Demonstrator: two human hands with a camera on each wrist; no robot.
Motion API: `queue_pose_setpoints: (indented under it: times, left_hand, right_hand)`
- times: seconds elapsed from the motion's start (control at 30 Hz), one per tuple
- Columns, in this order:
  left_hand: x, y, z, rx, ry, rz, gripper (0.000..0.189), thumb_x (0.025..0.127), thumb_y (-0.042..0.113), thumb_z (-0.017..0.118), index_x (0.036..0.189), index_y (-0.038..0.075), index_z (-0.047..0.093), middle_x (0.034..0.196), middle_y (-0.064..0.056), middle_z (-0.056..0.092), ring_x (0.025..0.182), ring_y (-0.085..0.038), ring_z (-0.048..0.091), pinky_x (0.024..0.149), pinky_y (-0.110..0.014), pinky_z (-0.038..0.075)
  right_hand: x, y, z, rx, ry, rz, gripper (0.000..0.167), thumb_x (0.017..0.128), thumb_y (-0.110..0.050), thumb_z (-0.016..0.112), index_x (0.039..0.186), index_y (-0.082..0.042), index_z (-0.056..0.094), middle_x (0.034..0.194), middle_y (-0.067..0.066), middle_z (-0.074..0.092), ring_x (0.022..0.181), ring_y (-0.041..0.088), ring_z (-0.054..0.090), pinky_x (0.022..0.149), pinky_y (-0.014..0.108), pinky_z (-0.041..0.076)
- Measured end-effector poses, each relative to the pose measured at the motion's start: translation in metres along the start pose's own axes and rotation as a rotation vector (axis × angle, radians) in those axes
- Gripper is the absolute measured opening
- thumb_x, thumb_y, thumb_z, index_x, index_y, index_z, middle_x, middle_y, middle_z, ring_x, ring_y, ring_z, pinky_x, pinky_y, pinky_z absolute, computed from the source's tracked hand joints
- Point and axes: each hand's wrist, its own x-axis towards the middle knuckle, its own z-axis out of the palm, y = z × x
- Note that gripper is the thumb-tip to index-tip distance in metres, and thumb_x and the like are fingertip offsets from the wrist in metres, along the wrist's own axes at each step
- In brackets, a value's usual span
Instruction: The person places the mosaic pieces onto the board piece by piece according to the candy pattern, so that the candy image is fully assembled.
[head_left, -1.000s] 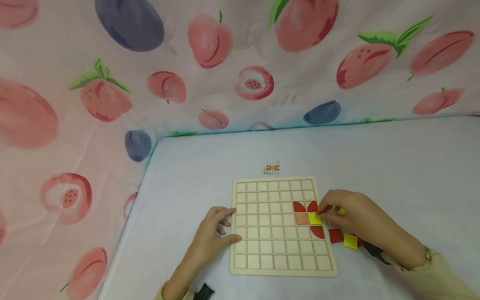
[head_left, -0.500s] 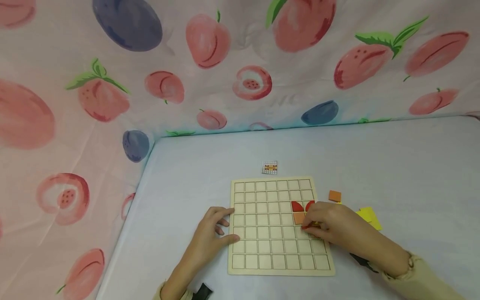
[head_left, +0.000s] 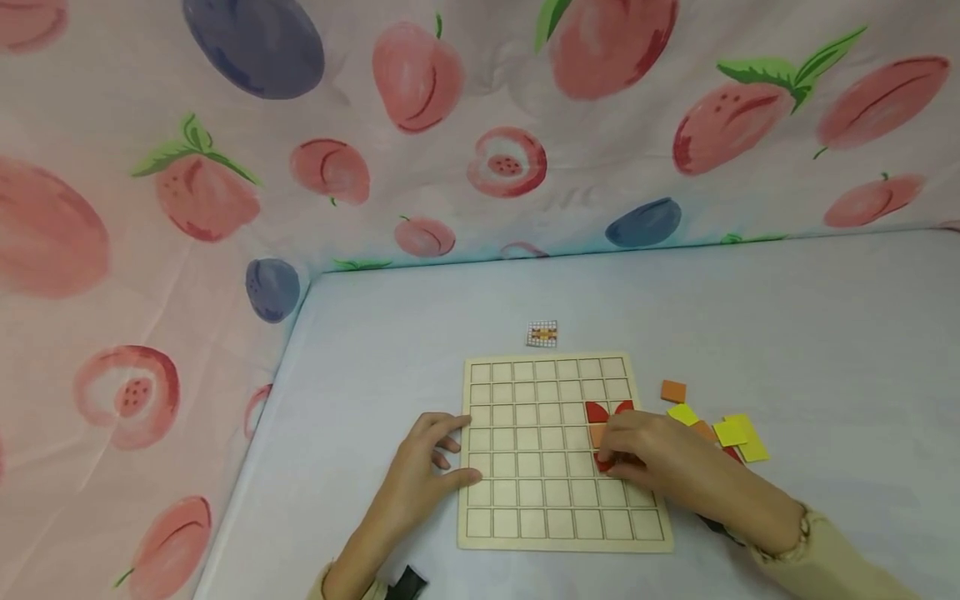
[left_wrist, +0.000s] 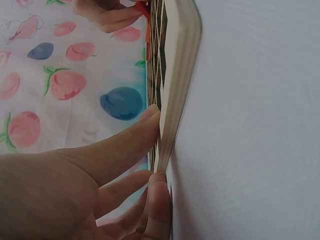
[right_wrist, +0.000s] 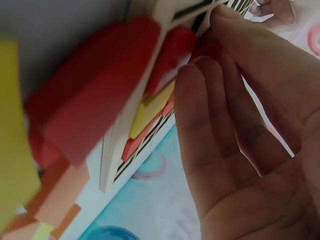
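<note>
A pale wooden grid board [head_left: 532, 492] lies on the table. My left hand [head_left: 416, 467] holds its left edge; the left wrist view shows the thumb on the rim and fingers against the side. Over the right part of the board, my right hand [head_left: 660, 454] pinches a red quarter-circle tile [head_left: 603, 463] at a cell below the orange square tile [head_left: 597, 434]. Two more red quarter-circle tiles [head_left: 597, 412] sit in cells just above. The right wrist view shows another red tile [right_wrist: 172, 57] and a yellow tile [right_wrist: 152, 110] on the board, which the hand hides in the head view.
Loose yellow, orange and red tiles [head_left: 753, 446] lie right of the board, some overlapping. An orange tile [head_left: 673, 391] lies apart, farther back. Behind the board is a small pattern card [head_left: 542, 333]. Fruit-printed cloth [head_left: 420, 183] hangs at the back and left.
My right hand has moved left and down from the board's right edge, bringing a red tile to a cell below the orange tile. The left hand stays at the board's left edge.
</note>
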Motion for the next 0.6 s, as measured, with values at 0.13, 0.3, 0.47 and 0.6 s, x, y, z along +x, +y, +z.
queue_pose_setpoints:
  times: [0.13, 0.3, 0.47, 0.6]
  left_hand:
    - [0.000, 0.000, 0.000, 0.006, 0.003, 0.001, 0.065, 0.074, 0.015, 0.087, 0.133, 0.009, 0.060, 0.127, -0.007, 0.053, 0.084, -0.013, 0.055, 0.074, -0.022, 0.052]
    - [0.000, 0.000, 0.000, 0.003, 0.001, 0.001, 0.065, 0.074, 0.015, 0.087, 0.133, 0.010, 0.060, 0.128, -0.007, 0.053, 0.084, -0.013, 0.055, 0.074, -0.022, 0.052]
    - [0.000, -0.001, 0.000, 0.001, 0.003, 0.006, 0.064, 0.074, 0.015, 0.087, 0.133, 0.010, 0.060, 0.128, -0.006, 0.053, 0.084, -0.013, 0.055, 0.074, -0.022, 0.051]
    - [0.000, -0.001, 0.001, 0.001, 0.004, 0.006, 0.064, 0.074, 0.014, 0.087, 0.133, 0.010, 0.060, 0.127, -0.005, 0.054, 0.085, -0.013, 0.055, 0.074, -0.022, 0.052]
  right_hand:
    - [0.001, 0.001, -0.003, -0.028, -0.030, -0.005, 0.020, 0.076, -0.010, 0.085, 0.085, -0.021, 0.071, 0.088, -0.015, 0.061, 0.081, 0.002, 0.055, 0.070, 0.022, 0.053]
    - [0.001, 0.001, -0.005, -0.046, -0.055, 0.023, 0.020, 0.077, -0.014, 0.085, 0.090, -0.022, 0.072, 0.093, -0.015, 0.062, 0.085, 0.004, 0.057, 0.073, 0.023, 0.054]
    - [-0.004, 0.004, -0.008, -0.077, -0.008, 0.023, 0.025, 0.075, -0.018, 0.087, 0.094, -0.025, 0.071, 0.094, -0.016, 0.060, 0.085, 0.002, 0.054, 0.070, 0.020, 0.051]
    - [-0.008, 0.008, -0.013, -0.106, 0.022, -0.001, 0.029, 0.073, -0.018, 0.088, 0.097, -0.024, 0.072, 0.095, -0.014, 0.060, 0.082, 0.003, 0.053, 0.067, 0.021, 0.050]
